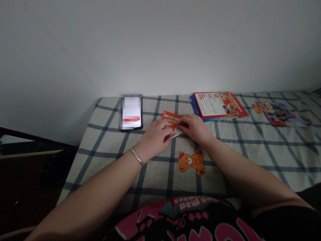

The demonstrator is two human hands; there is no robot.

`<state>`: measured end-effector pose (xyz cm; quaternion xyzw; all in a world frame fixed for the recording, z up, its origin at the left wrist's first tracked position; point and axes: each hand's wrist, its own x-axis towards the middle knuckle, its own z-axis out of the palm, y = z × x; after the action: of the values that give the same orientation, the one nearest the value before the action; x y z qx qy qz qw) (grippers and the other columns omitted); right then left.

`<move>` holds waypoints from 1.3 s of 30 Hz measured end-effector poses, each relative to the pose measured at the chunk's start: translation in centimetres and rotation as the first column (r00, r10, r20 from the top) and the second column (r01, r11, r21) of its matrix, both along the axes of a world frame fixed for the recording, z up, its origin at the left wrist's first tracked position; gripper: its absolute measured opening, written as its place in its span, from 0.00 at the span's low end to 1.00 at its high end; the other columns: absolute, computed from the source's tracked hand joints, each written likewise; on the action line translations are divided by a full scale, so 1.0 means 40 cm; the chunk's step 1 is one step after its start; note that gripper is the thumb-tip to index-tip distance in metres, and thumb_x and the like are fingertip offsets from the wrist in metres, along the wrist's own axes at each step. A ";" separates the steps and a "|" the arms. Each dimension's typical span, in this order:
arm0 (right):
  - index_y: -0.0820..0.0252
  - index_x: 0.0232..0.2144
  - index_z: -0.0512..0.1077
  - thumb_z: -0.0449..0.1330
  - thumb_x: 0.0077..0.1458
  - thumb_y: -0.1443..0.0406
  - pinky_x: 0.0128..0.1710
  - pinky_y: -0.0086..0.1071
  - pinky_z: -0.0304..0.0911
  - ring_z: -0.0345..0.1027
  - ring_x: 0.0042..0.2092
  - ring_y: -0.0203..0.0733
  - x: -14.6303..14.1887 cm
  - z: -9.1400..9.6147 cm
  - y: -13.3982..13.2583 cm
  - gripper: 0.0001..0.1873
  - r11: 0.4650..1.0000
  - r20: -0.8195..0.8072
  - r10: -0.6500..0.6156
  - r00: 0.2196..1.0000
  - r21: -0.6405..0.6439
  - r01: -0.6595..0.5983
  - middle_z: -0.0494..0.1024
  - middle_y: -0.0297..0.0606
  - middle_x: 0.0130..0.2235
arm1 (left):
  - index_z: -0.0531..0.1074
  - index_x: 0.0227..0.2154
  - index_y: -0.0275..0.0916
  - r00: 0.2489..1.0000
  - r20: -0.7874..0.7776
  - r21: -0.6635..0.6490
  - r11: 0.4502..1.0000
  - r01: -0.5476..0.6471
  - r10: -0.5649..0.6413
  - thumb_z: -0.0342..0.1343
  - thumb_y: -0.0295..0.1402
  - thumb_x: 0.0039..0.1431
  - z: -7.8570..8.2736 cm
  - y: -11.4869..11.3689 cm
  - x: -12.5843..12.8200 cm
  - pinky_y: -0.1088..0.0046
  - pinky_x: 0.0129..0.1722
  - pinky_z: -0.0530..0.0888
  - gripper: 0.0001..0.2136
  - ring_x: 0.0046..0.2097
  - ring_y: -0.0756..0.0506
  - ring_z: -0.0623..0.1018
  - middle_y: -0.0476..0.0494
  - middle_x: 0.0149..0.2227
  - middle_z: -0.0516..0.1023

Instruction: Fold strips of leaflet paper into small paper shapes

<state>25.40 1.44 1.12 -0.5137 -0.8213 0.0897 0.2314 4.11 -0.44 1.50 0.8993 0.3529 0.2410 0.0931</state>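
Red leaflet (167, 115) sitting between your left hand (154, 134) and right hand (196, 128)
It's flat-ish on the checked cloth (106, 140), at your left's 2 o'clock and your right's 9, so neither's nearer, both touch it. Right grip looks pinched on its edge; left fingers lie on it, can't tell if clamped. Long axis is too covered to call.

The checked, bear-print cloth (157, 172) suggests a home.

Angles both forearms (107, 190) inward over the checked cloth (155, 177), holding left hand (156, 135) and right hand (195, 129) close together nearer its far edge, with palms down and fingers (187, 119) bent.
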 end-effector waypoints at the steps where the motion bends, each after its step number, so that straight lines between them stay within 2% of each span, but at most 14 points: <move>1: 0.57 0.32 0.75 0.61 0.58 0.61 0.40 0.36 0.61 0.68 0.38 0.43 0.000 0.000 0.001 0.06 1.000 0.002 -0.001 1.000 -0.006 0.001 0.75 0.38 0.34 | 0.75 0.36 0.42 1.000 0.005 0.007 1.000 0.015 -0.015 0.58 0.28 0.59 -0.002 0.002 -0.001 0.53 0.56 0.68 0.04 0.54 0.41 0.71 0.44 0.48 0.73; 10: 0.58 0.31 0.73 0.61 0.57 0.60 0.37 0.35 0.61 0.67 0.36 0.42 -0.001 0.004 0.007 0.07 0.999 0.018 -0.025 1.000 -0.041 0.025 0.74 0.39 0.34 | 0.77 0.35 0.42 0.995 -0.077 0.084 0.994 0.066 -0.060 0.57 0.31 0.61 -0.004 0.017 -0.002 0.52 0.55 0.68 0.04 0.55 0.40 0.71 0.45 0.48 0.76; 15: 0.59 0.34 0.70 0.62 0.56 0.61 0.37 0.35 0.60 0.67 0.36 0.43 -0.002 -0.001 0.006 0.08 0.998 0.018 -0.058 0.998 0.012 0.058 0.74 0.39 0.34 | 0.76 0.37 0.40 0.978 -0.165 0.074 0.987 0.142 -0.128 0.52 0.30 0.64 0.008 0.016 -0.003 0.56 0.55 0.69 0.07 0.53 0.42 0.73 0.46 0.47 0.78; 19: 0.57 0.33 0.72 0.60 0.58 0.61 0.36 0.35 0.61 0.67 0.36 0.43 -0.003 -0.001 0.001 0.06 0.999 0.045 -0.036 0.998 0.025 0.035 0.73 0.39 0.35 | 0.75 0.40 0.39 0.973 -0.187 0.079 0.985 0.153 -0.136 0.51 0.29 0.64 0.013 0.010 -0.010 0.58 0.57 0.68 0.08 0.56 0.43 0.71 0.46 0.50 0.77; 23: 0.56 0.34 0.74 0.58 0.59 0.62 0.39 0.36 0.63 0.68 0.39 0.43 -0.002 0.003 -0.015 0.06 0.999 0.034 -0.003 0.999 0.054 0.001 0.73 0.39 0.35 | 0.75 0.42 0.39 0.971 -0.194 0.052 0.987 0.150 -0.137 0.52 0.28 0.63 0.020 0.005 -0.014 0.60 0.59 0.67 0.09 0.57 0.44 0.71 0.45 0.51 0.76; 28: 0.55 0.38 0.76 0.58 0.59 0.57 0.43 0.39 0.64 0.67 0.42 0.46 0.004 0.010 -0.039 0.11 0.995 0.060 0.046 0.997 0.091 -0.051 0.74 0.43 0.40 | 0.75 0.42 0.39 0.973 -0.173 0.032 0.986 0.164 -0.156 0.51 0.28 0.63 0.018 0.010 -0.017 0.59 0.59 0.66 0.09 0.58 0.44 0.70 0.44 0.52 0.76; 32: 0.56 0.39 0.77 0.59 0.59 0.57 0.41 0.40 0.65 0.68 0.42 0.47 0.006 0.014 -0.042 0.12 0.996 0.096 0.041 0.995 0.069 -0.048 0.74 0.43 0.40 | 0.74 0.42 0.39 0.962 -0.186 0.039 0.977 0.212 -0.201 0.51 0.27 0.62 0.011 0.015 -0.024 0.57 0.61 0.65 0.09 0.60 0.43 0.68 0.44 0.53 0.75; 39: 0.56 0.39 0.77 0.59 0.58 0.57 0.42 0.40 0.64 0.68 0.43 0.47 0.002 0.012 -0.040 0.12 0.998 0.109 0.018 0.994 0.062 -0.025 0.74 0.43 0.41 | 0.74 0.42 0.39 0.962 -0.182 0.033 0.977 0.212 -0.202 0.52 0.26 0.62 0.018 0.012 -0.026 0.57 0.60 0.65 0.09 0.60 0.43 0.68 0.43 0.53 0.75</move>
<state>25.47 -0.16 1.61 -0.5015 -0.8404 0.0383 0.2017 3.08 0.05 2.23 0.9513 0.2574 0.1580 0.0623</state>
